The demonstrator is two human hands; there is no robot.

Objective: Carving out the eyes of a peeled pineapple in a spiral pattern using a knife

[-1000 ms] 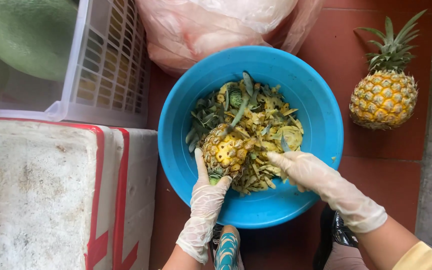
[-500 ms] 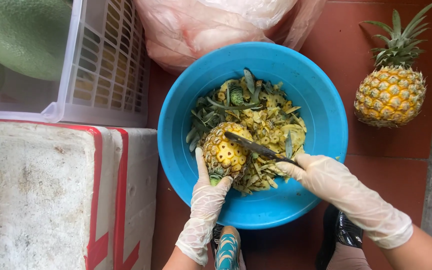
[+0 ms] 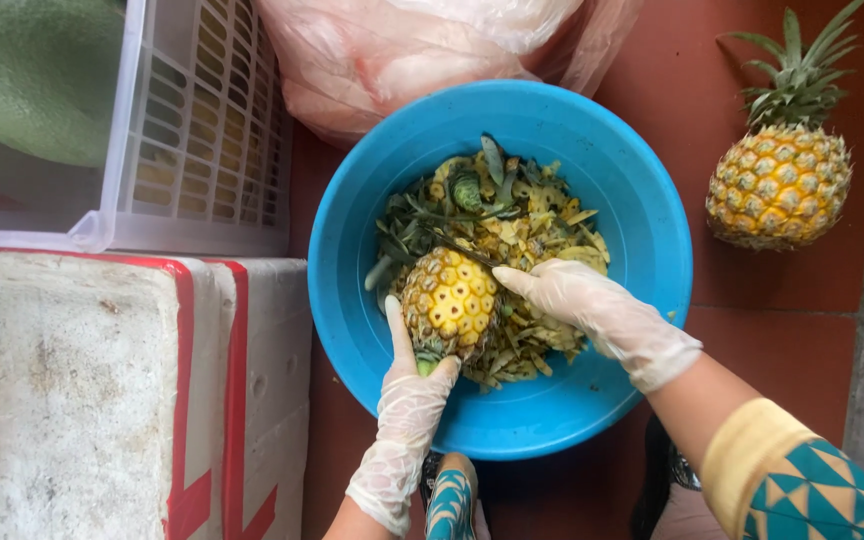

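A: Now left hand (image 3: 407, 415) grips half-peeled pineapple (image 3: 449, 303) by its base, over blue basin (image 3: 642, 300).
B: Right hand (image 3: 597, 315)?
A: Clenched on knife (image 3: 464, 250), moved in against the fruit since a second ago. Blade's cutting. Whole pineapple (image 3: 780, 180) beyond, untouched.

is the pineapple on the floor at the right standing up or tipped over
Lying on its side. The whole pineapple rests flat on the red tiled floor, its leafy crown pointing toward the top of the picture, apart from the blue basin.
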